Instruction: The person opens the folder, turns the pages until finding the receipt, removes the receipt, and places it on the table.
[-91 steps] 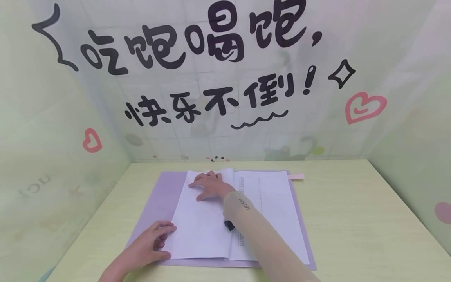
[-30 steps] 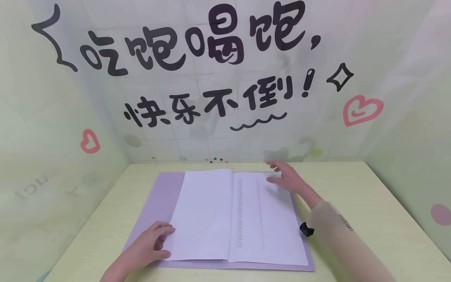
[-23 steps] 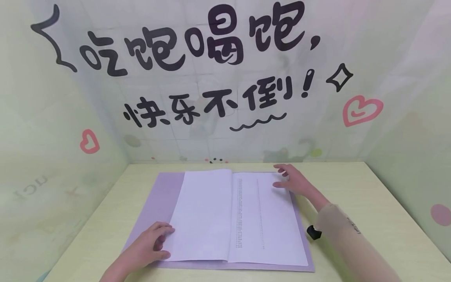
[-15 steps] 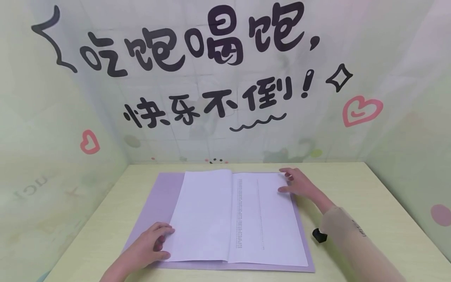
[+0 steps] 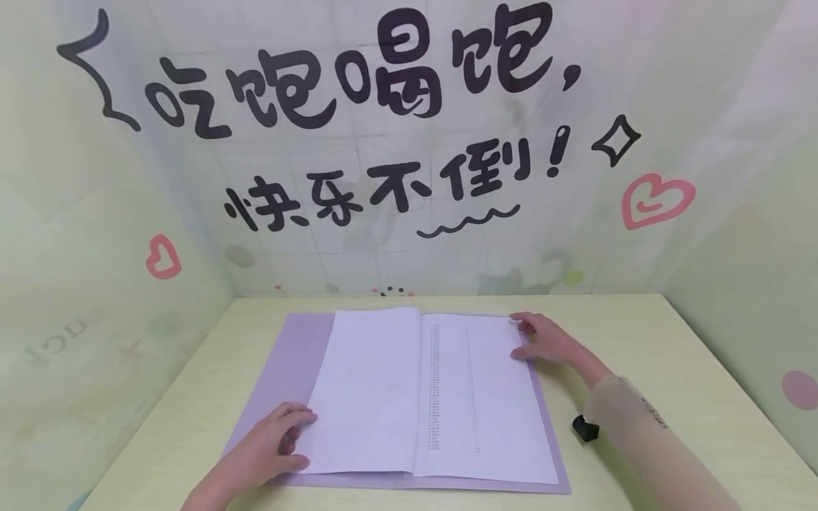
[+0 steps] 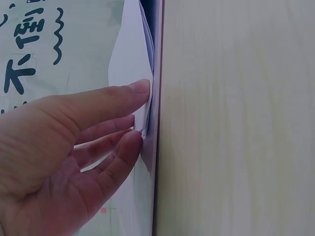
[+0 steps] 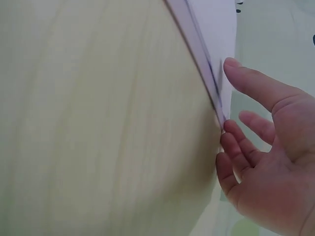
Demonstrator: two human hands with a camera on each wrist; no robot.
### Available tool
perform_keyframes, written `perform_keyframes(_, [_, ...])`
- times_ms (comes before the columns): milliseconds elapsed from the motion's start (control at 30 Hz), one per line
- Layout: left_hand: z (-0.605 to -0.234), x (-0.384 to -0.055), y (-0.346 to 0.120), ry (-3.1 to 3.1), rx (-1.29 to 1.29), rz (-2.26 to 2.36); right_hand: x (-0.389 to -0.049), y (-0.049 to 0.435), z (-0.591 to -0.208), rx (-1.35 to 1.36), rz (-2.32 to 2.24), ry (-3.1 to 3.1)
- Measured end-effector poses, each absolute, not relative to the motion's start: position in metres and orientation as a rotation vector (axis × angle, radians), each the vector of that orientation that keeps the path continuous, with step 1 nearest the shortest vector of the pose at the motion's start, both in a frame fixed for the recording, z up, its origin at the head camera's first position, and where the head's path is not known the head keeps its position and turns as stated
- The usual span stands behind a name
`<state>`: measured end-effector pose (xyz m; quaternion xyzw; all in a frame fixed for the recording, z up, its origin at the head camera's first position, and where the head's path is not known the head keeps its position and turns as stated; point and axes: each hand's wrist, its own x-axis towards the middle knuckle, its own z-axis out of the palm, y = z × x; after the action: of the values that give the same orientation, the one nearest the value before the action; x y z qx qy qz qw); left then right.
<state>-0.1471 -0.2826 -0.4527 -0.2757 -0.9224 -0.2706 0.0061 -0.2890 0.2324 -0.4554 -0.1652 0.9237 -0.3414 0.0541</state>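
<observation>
A book (image 5: 486, 397) with a pale purple cover (image 5: 292, 355) lies spread on the table. Its left page (image 5: 364, 390) is blank and bulges slightly; the right page carries columns of tiny print. My left hand (image 5: 268, 443) rests at the lower left edge of the left page. In the left wrist view, the thumb (image 6: 140, 88) and fingertips touch the paper, fingers loosely bent. At the upper right corner of the right page is my right hand (image 5: 543, 339), fingers spread and gently curved. Its fingertips (image 7: 231, 127) meet the book's edge in the right wrist view.
Pale wooden table top (image 5: 645, 369) surrounds the book. A printed wall sheet (image 5: 396, 262) with black lettering and pink hearts stands behind and on both sides. A black wrist device (image 5: 585, 429) hangs under the right sleeve (image 5: 652, 440).
My right hand has left the left page, crossed right to the right page's far corner, then drifted slightly nearer. A pink tab there earlier is now hidden. The left hand stays put.
</observation>
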Motion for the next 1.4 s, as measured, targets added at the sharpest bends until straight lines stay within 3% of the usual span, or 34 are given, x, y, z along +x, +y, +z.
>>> perform_keyframes(1100, [-0.4460, -0.1461, -0.2805, -2.973, -0.808, -0.903, -0.2863, 0.2319, -0.4587, -0.530, -0.992, 2.828])
perform_keyframes(1400, [-0.4485, -0.1467, -0.2811, -2.933, -0.841, -0.885, -0.2834, 0.2278, -0.4512, -0.424, -1.102, 2.797])
